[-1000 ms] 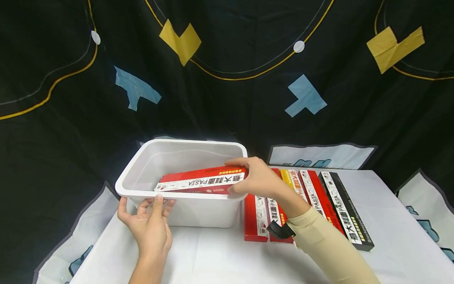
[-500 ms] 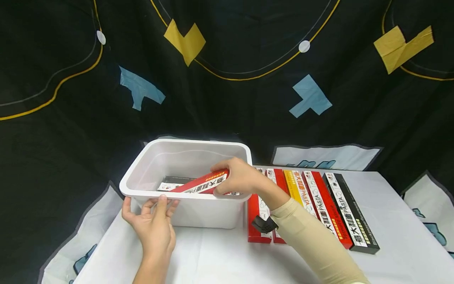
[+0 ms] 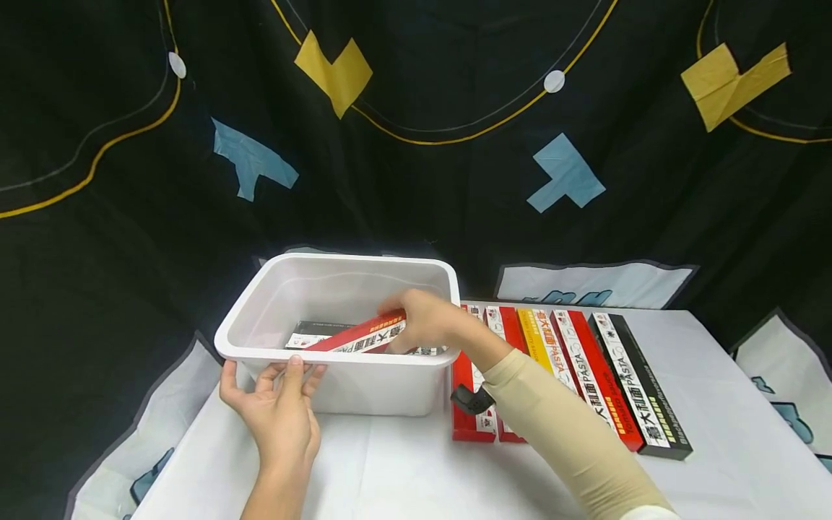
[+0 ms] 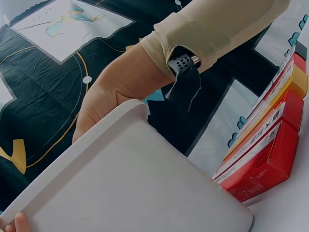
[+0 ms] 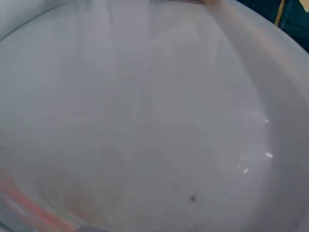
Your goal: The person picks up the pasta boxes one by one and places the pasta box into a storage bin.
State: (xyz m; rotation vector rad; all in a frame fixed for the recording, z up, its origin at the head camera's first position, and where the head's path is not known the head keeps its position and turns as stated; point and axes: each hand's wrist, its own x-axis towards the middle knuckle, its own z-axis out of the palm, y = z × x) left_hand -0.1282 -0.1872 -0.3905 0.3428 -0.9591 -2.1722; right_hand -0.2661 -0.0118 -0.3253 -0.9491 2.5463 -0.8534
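Observation:
A white plastic bin [image 3: 370,375] stands on the left part of the table. My left hand [image 3: 279,419] holds its front rim near the left corner, and in the left wrist view fingertips [image 4: 20,222] show at the rim. Inside the bin my right hand [image 3: 422,321] grips the right end of a red and white pasta box [image 3: 360,337], which tilts with that end raised. Beneath it lies a black and white pasta box [image 3: 318,329], partly covered. The bin's front wall hides the lower part of both boxes. The right wrist view shows mostly the bin's pale inner wall [image 5: 145,106].
Right of the bin, several pasta boxes lie in a row: red ones such as the nearest red box [image 3: 473,426], a yellow box [image 3: 536,336] and a black box [image 3: 669,437] at the end. A black patterned curtain [image 3: 422,195] hangs behind the white table [image 3: 403,469].
My right hand has moved left and lower into the bin with the red pasta box, baring the black one beneath. The left hand keeps its place at the rim.

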